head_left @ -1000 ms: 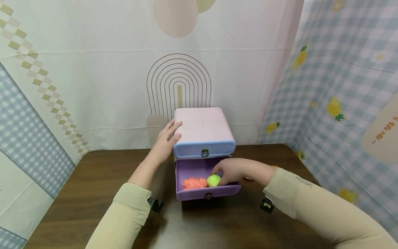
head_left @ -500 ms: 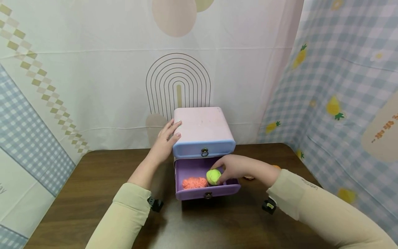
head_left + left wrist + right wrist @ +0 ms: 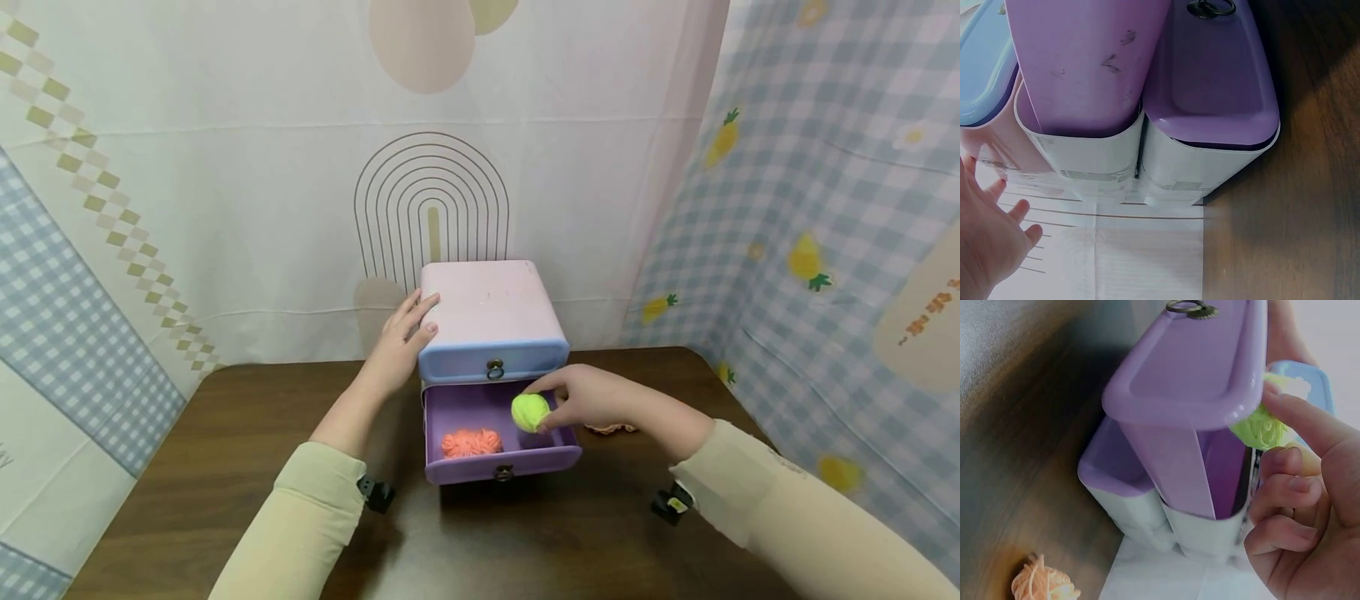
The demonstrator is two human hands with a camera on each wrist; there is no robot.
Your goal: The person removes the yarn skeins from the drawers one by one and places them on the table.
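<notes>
Pinched between the thumb and fingers of my right hand (image 3: 596, 396) is a small ball of neon yellow-green yarn (image 3: 528, 412). It is held over the right part of the pulled-out purple drawer (image 3: 457, 470); the right wrist view shows the same yarn ball (image 3: 1263, 431) beside the drawer's front. A coral yarn bundle (image 3: 471, 442) lies inside, at the drawer's front left. My left hand (image 3: 393, 346) rests with spread fingers on the upper left side of the small drawer cabinet (image 3: 487, 304), its fingertips on the pink top.
Above the purple drawer is a closed blue drawer (image 3: 450, 362). A lower purple drawer (image 3: 1216, 75) shows closed in the left wrist view. On the wooden table (image 3: 247, 467), a peach-orange yarn ball (image 3: 1042, 582) lies right of the cabinet, partly behind my right arm in the head view.
The right hand has lifted the yellow-green yarn ball up from beside the coral yarn and moved it slightly right. My left hand and the drawer have stayed put.
</notes>
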